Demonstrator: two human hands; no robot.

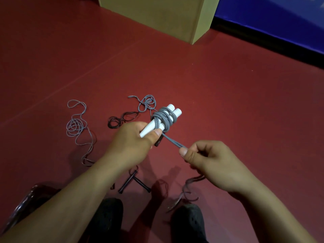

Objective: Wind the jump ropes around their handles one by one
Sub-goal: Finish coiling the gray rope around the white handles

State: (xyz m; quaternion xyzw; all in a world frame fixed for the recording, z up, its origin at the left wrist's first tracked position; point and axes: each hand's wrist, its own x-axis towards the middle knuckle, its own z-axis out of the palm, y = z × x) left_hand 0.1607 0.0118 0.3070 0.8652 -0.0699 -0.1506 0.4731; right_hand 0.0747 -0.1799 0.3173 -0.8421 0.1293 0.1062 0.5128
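My left hand grips two white jump-rope handles held side by side, pointing up and to the right. Several turns of grey rope are wound around them near their far ends. A doubled strand of the same rope runs taut from the coil down to my right hand, which pinches it between thumb and fingers. The slack hangs below my right hand in blurred loops.
On the red floor lie a loose grey rope at left, a dark rope and another grey tangle beyond my left hand, and black handles near my shoes. A tan box stands behind.
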